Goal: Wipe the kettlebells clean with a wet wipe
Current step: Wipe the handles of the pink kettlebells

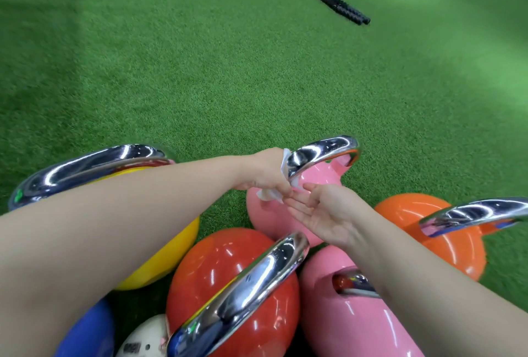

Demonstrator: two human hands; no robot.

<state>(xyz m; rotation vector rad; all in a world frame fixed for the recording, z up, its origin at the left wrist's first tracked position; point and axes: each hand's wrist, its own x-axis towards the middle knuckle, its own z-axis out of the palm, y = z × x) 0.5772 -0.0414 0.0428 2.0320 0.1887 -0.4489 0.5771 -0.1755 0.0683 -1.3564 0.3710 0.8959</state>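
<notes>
No legible text anywhere. White kettlebell (pixel 143 341) at bottom edge carries dark printed marking, too blurred and cut off to read. Small green mark on chrome handle (pixel 85 168) of yellow kettlebell (pixel 160 256): no readable characters.

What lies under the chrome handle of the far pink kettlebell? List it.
Under the chrome handle: the far pink kettlebell, its pink top, and the wet wipe gripped by the left hand. The right hand covers part of the body.

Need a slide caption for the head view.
Left hand wipes the far pink kettlebell handle with a wet wipe.
</notes>
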